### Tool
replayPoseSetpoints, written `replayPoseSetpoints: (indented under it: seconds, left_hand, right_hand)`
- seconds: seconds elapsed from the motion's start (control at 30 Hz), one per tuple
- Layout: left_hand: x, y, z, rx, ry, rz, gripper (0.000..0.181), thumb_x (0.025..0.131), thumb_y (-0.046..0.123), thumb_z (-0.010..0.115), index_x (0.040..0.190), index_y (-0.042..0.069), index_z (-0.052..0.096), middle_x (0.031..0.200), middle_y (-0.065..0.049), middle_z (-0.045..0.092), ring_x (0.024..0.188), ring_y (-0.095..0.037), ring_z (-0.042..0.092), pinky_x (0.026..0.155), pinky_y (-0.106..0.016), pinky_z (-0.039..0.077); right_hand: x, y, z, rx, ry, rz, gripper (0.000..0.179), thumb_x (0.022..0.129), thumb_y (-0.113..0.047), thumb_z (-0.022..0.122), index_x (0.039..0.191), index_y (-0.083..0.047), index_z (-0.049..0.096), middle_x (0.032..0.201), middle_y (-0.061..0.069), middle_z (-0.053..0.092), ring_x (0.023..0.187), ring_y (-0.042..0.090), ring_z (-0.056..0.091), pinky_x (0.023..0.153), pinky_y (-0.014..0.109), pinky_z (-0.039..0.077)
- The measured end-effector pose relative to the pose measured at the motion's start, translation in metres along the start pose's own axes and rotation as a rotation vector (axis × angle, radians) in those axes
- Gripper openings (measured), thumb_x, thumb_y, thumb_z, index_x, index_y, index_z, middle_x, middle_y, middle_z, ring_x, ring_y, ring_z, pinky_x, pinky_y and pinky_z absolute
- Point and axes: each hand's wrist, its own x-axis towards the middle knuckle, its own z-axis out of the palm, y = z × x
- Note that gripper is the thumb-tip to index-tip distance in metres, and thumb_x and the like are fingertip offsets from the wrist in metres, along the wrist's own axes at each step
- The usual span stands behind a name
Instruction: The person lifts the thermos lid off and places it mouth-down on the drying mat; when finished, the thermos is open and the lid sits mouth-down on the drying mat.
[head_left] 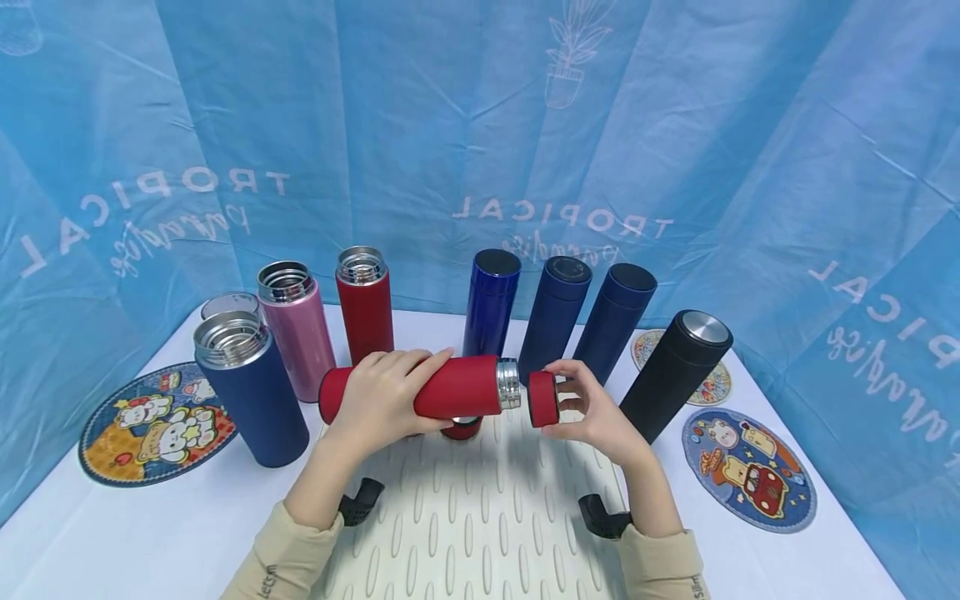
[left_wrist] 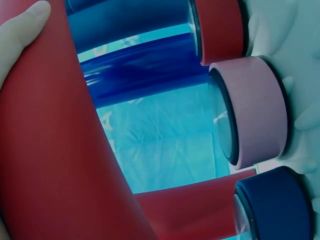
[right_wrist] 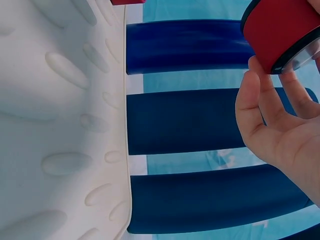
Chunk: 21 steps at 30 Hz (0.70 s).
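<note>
My left hand (head_left: 378,400) grips a red thermos bottle (head_left: 457,387) lying level in the air, its bare steel neck (head_left: 508,383) facing right. Opposite that neck, my right hand (head_left: 596,417) holds a red lid (head_left: 543,399) between thumb and fingers, a small gap away from the neck. The lid's black rim shows in the right wrist view, with the fingers against the red lid (right_wrist: 285,32). Below the bottle, the left wrist view shows a second red lid (left_wrist: 222,30), a pink lid (left_wrist: 257,112) and a navy lid (left_wrist: 277,202) on the white ridged mat.
Lidless navy (head_left: 251,400), pink (head_left: 303,346) and red (head_left: 367,312) thermoses stand at left. Behind the hands are a glossy blue thermos (head_left: 491,300) and two navy ones (head_left: 555,312); a black thermos (head_left: 671,375) stands right. Round cartoon coasters (head_left: 750,471) lie at both sides.
</note>
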Motion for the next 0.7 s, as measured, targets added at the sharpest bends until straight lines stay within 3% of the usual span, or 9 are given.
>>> replayPoseSetpoints:
  seconds: [0.17,0.3,0.5,0.6,0.7]
  left_hand:
    - [0.008,0.000,-0.005,-0.085,0.000,-0.090,0.082,0.052,0.044,0.086,0.123,0.014,0.056,0.107,-0.008,0.064,0.091,-0.026,0.062,0.077,-0.044,0.052]
    - [0.018,-0.002,-0.008,-0.267,-0.012,-0.250,0.082,0.057,0.037,0.087,0.125,0.011,0.050,0.112,-0.009,0.062,0.095,-0.027,0.060,0.077,-0.046,0.052]
    - [0.031,-0.011,-0.005,-0.480,0.061,-0.487,0.083,0.061,0.029,0.086,0.129,0.008,0.042,0.117,-0.013,0.056,0.107,-0.030,0.050,0.089,-0.050,0.041]
    - [0.035,-0.016,0.001,-0.588,0.094,-0.572,0.083,0.065,0.026,0.084,0.131,0.009,0.037,0.122,-0.014,0.052,0.115,-0.030,0.044,0.092,-0.052,0.039]
    - [0.038,-0.020,0.008,-0.686,0.123,-0.615,0.082,0.067,0.022,0.082,0.131,0.010,0.034,0.126,-0.013,0.049,0.120,-0.029,0.042,0.093,-0.052,0.041]
  right_hand:
    - [0.001,0.001,0.001,-0.006,0.005,0.000,0.069,0.069,-0.002,0.075,0.127,-0.012,0.038,0.129,0.010,0.041,0.113,0.031,0.041,0.085,0.042,0.046]
    - [0.001,0.001,0.001,-0.017,0.005,0.003,0.070,0.070,-0.003,0.076,0.127,-0.012,0.037,0.131,0.010,0.041,0.113,0.032,0.041,0.086,0.043,0.047]
    - [0.002,0.002,0.002,-0.024,0.000,0.001,0.070,0.070,-0.004,0.076,0.128,-0.012,0.037,0.132,0.010,0.040,0.114,0.032,0.042,0.087,0.048,0.045]
    - [0.001,0.002,0.002,-0.032,-0.002,0.003,0.070,0.070,-0.005,0.076,0.128,-0.013,0.038,0.132,0.010,0.041,0.114,0.032,0.042,0.086,0.046,0.046]
    - [0.001,0.002,0.003,-0.042,0.000,0.012,0.070,0.070,-0.006,0.076,0.128,-0.014,0.039,0.131,0.009,0.042,0.114,0.031,0.043,0.086,0.043,0.047]
